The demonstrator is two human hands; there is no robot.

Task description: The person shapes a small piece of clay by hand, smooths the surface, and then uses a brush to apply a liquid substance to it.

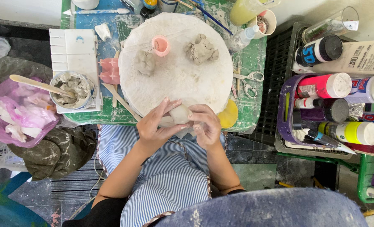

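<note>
A: The lump (181, 114) between the left hand (154, 126) and right hand (206, 126) looks like pale, smooth, matt clay.

B: And the round board (176, 75)?

A: Chalky white, dusty, matt. The 2 grey clay lumps (201, 49) on it are rough and cracked.

B: The stick (38, 84) in the tub?

A: Bare wood. The paint bottles (325, 86) are glossy plastic, the apron (170, 168) striped cloth.

Fingers (201, 120) hide part of the clay lump (180, 113).
</note>
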